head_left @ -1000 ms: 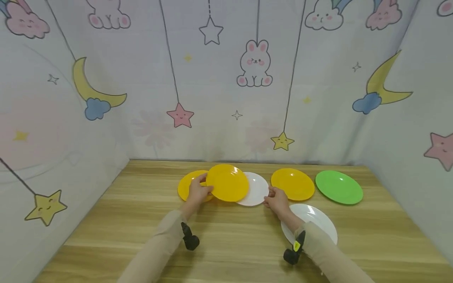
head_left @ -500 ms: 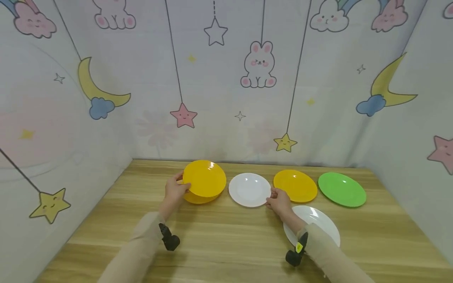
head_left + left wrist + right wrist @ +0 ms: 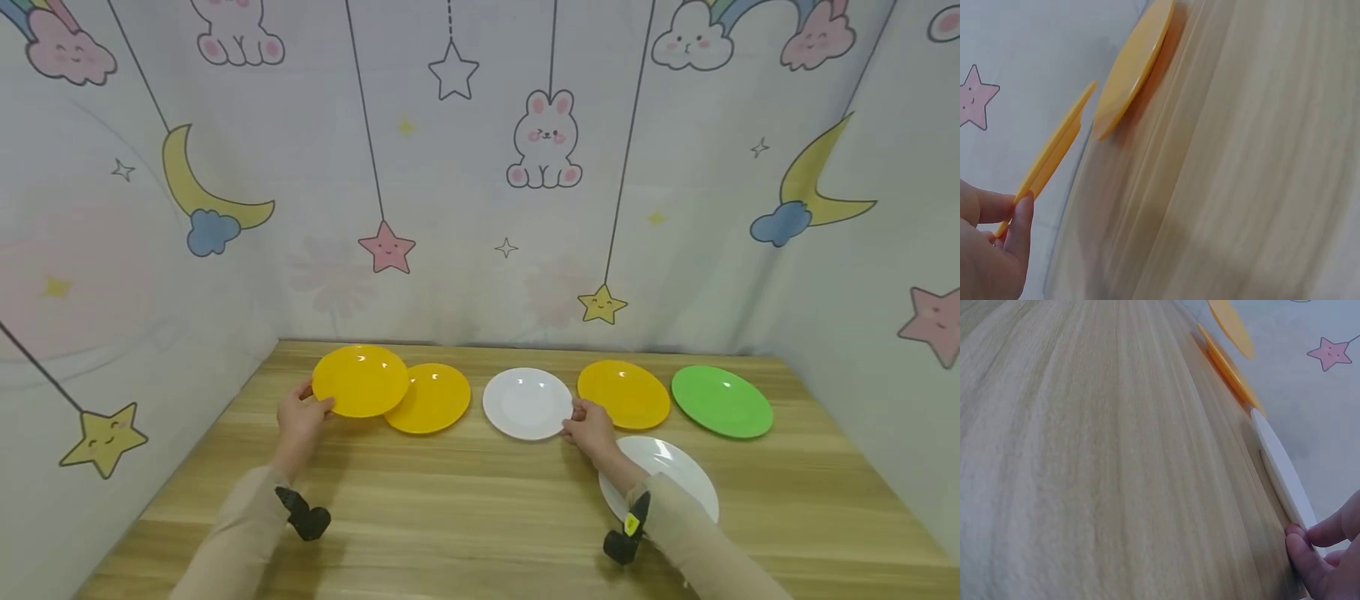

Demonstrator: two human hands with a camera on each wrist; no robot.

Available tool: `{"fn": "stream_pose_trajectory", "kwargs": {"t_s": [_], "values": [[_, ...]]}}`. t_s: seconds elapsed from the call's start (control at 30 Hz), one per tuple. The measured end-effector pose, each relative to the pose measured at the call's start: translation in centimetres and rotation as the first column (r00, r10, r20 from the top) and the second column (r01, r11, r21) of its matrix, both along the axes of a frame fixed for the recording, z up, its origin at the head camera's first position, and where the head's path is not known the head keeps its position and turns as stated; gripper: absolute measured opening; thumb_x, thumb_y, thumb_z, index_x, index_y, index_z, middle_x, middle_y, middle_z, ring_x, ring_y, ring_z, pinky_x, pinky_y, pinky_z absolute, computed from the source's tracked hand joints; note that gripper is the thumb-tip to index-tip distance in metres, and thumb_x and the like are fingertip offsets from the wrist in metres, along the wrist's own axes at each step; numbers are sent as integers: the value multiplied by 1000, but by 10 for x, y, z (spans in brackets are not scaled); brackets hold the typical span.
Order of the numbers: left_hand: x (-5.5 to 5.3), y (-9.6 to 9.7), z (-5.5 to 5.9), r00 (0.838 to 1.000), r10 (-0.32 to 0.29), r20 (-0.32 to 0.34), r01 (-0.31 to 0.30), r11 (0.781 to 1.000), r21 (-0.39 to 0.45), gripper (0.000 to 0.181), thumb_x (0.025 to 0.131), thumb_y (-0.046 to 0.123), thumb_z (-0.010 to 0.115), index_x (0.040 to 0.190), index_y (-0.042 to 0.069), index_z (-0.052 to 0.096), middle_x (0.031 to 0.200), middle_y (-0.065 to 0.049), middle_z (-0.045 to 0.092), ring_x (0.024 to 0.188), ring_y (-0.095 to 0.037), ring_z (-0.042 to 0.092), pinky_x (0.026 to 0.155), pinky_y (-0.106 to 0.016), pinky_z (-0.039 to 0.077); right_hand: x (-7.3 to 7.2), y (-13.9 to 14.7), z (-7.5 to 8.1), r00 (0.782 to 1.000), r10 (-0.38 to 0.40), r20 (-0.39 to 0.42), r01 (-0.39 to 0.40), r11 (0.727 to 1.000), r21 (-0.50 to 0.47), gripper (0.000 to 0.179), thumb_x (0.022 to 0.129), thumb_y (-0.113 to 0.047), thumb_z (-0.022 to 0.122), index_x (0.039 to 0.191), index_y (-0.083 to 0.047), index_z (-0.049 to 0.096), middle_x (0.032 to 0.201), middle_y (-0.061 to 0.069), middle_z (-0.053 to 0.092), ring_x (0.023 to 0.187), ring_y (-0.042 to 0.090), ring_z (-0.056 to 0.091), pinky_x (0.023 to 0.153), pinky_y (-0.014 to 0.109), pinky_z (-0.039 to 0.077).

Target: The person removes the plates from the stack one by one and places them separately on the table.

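Note:
My left hand (image 3: 302, 423) pinches the left rim of a yellow plate (image 3: 360, 381) between thumb and fingers. In the left wrist view this plate (image 3: 1054, 147) is raised off the table and tilted. Just right of it, partly overlapped in the head view, a second yellow plate (image 3: 431, 398) lies on the wood. My right hand (image 3: 591, 429) pinches the right rim of a small white plate (image 3: 527, 403) at the middle of the row. The right wrist view shows thumb and fingers (image 3: 1310, 556) on either side of that white rim.
Right of the white plate lie another yellow plate (image 3: 623, 394) and a green plate (image 3: 722, 402). A larger white plate (image 3: 663, 479) sits nearer, partly under my right forearm. Cloth walls (image 3: 465, 308) border the wooden table (image 3: 465, 517) at the back and sides.
My left hand has carried its yellow plate leftward, from over the small white plate, across the second yellow plate, to that plate's left. The right hand has stayed at the white rim.

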State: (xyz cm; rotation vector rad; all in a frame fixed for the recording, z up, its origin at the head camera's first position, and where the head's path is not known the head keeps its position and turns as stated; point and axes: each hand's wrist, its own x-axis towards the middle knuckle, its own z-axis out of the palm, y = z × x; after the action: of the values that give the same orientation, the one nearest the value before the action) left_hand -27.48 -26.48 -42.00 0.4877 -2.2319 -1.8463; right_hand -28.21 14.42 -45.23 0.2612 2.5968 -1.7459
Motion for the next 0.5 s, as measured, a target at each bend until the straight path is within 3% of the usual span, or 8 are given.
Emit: {"fn": "stream_pose_trajectory", "kwargs": {"t_s": [0.13,0.3,0.5], "values": [[4,-13,-3,998,58,-11,-58,998,15,62,84,-8,52,140,-6,24,134,-27,32,66,3,50,65,-16,52,0,0,0,1000,3,3,-3,1000,5,52,82,8,58,129,13,39,93,20,54,60,12,60,56,22,53],[4,-25,-6,991,132,-11,-132,990,45,64,83,-9,55,140,-5,26,133,-25,33,75,-8,56,62,-14,51,0,0,3,1000,3,7,-3,1000,7,52,82,8,57,130,13,38,93,20,53,61,12,59,57,23,54],[4,-32,-10,988,154,29,-156,985,79,66,82,-11,53,140,-5,23,137,-27,31,91,-16,50,67,-15,51,0,0,2,1000,4,6,-4,1000,-6,53,81,9,57,130,13,38,94,21,53,60,11,59,56,23,54]]}}
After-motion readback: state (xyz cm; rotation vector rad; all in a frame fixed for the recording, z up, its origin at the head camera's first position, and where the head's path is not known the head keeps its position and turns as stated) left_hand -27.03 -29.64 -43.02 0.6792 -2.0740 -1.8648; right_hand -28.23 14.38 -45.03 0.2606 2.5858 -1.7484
